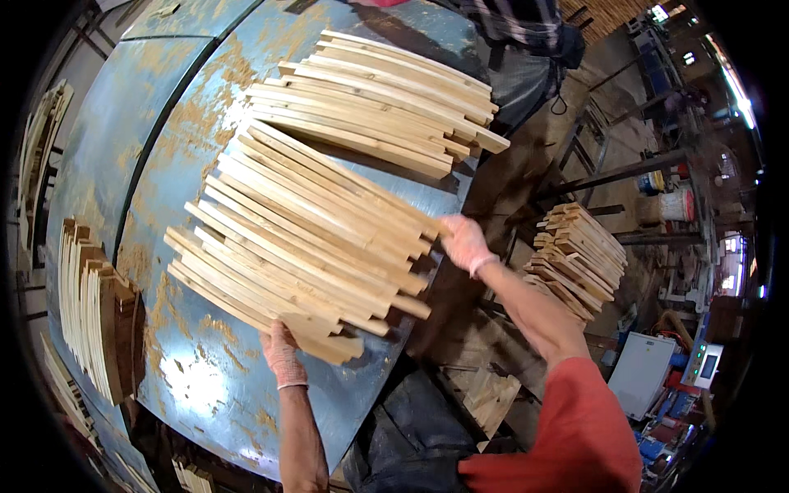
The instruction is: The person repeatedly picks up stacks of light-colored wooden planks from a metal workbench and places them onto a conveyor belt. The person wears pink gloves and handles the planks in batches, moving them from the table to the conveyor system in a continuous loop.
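A loose layer of pale wooden strips (296, 238) lies side by side on the metal table, their ends uneven. At its near side my left hand (283, 355), in a pinkish work glove, is closed against the outermost strip, fingertips partly hidden by the wood. My right hand (466, 245), gloved alike, grips the right end of the strip on the far side. Between them, the two hands hold the layer from opposite sides. Just beyond it rests a second group of wooden strips (370, 103), separated by a narrow wedge of table.
Sawdust is scattered over the metal table (329, 411), which a dark seam crosses on the left. A stack of strips (90, 312) stands at the left. Another person (526, 57) is at the far edge. More strips (579, 255) are piled right of the table.
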`<state>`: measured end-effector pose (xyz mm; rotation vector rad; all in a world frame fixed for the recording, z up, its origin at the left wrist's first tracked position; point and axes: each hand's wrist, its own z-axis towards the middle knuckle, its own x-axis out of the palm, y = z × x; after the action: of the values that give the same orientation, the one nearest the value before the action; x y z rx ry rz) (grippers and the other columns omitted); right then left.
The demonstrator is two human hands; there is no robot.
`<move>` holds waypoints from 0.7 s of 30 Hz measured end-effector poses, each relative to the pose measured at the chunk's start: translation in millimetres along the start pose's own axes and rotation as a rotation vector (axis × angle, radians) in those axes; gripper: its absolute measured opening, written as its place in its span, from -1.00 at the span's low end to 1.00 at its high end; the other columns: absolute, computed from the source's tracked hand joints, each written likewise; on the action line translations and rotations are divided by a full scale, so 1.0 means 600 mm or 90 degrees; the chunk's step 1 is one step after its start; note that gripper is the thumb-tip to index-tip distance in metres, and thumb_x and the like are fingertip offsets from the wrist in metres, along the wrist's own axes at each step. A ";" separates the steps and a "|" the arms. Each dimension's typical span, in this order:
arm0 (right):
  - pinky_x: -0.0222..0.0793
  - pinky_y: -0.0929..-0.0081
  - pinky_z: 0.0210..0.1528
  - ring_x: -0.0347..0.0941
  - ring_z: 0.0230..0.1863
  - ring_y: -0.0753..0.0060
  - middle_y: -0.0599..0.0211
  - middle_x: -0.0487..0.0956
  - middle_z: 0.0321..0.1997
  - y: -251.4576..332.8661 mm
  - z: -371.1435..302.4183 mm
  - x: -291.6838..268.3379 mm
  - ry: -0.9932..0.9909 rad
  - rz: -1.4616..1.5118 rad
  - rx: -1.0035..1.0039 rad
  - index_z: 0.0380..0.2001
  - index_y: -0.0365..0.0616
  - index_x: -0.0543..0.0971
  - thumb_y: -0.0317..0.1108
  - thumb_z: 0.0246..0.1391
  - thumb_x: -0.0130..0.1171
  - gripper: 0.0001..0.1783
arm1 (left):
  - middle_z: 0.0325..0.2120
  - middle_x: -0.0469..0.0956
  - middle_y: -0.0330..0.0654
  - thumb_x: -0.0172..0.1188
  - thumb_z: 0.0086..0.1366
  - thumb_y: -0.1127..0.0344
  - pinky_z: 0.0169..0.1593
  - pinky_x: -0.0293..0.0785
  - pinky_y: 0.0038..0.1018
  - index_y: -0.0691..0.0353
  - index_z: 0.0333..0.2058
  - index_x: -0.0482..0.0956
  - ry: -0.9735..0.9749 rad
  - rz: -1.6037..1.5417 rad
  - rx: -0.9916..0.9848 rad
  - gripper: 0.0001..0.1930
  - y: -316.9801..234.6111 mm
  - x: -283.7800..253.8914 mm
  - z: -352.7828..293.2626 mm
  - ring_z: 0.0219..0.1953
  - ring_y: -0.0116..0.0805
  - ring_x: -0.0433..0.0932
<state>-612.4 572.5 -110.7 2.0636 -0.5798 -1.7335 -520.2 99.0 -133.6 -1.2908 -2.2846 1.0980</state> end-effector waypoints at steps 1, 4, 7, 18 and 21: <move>0.58 0.03 0.14 0.62 0.03 -0.23 -0.11 0.69 -0.06 0.036 -0.042 0.010 0.037 0.003 -0.002 0.09 -0.15 0.66 -0.44 0.13 0.16 -0.57 | -0.28 0.60 -0.30 0.30 0.46 0.11 -0.17 0.51 -0.44 0.18 0.12 0.56 -0.009 -0.002 0.041 -0.61 -0.001 -0.026 0.006 -0.27 -0.46 0.55; 0.54 -0.01 0.18 0.56 0.11 -0.22 -0.09 0.64 -0.04 0.129 -0.159 0.072 0.127 0.045 0.050 0.15 -0.24 0.58 -0.34 0.17 0.21 -0.53 | 0.13 0.62 -0.13 0.23 0.55 0.15 0.22 0.53 -0.33 0.29 0.38 0.42 0.006 0.039 0.036 -0.45 -0.039 -0.123 0.027 0.12 -0.29 0.59; 0.51 0.02 0.23 0.54 0.12 -0.21 -0.06 0.64 -0.02 0.176 -0.237 0.136 0.129 0.097 0.047 0.23 -0.21 0.56 -0.10 0.24 0.29 -0.41 | 0.20 0.61 -0.09 0.23 0.55 0.11 0.25 0.51 -0.30 0.30 0.40 0.42 0.017 0.115 0.045 -0.42 -0.088 -0.192 0.055 0.17 -0.23 0.59; 0.37 0.30 0.44 0.51 0.40 0.09 -0.17 0.56 0.38 0.209 0.143 0.184 0.026 0.412 0.056 0.44 -0.35 0.41 0.01 0.42 0.26 -0.24 | 0.22 0.46 0.12 0.00 0.58 -0.17 0.39 0.29 -0.14 0.36 0.31 0.42 0.032 0.500 0.233 -0.33 -0.051 -0.337 0.251 0.27 0.05 0.39; 0.35 0.36 0.43 0.51 0.37 0.15 -0.13 0.58 0.33 0.274 0.191 0.255 -0.040 0.450 0.034 0.46 -0.34 0.39 -0.09 0.44 0.24 -0.28 | 0.14 0.54 -0.09 0.10 0.53 -0.27 0.25 0.45 -0.25 0.27 0.28 0.47 -0.086 0.376 0.265 -0.31 0.004 -0.342 0.282 0.11 -0.15 0.50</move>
<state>-712.9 348.7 -168.5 1.5498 -1.2062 -1.3612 -503.1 -150.1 -226.0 -1.7879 -1.6393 1.7791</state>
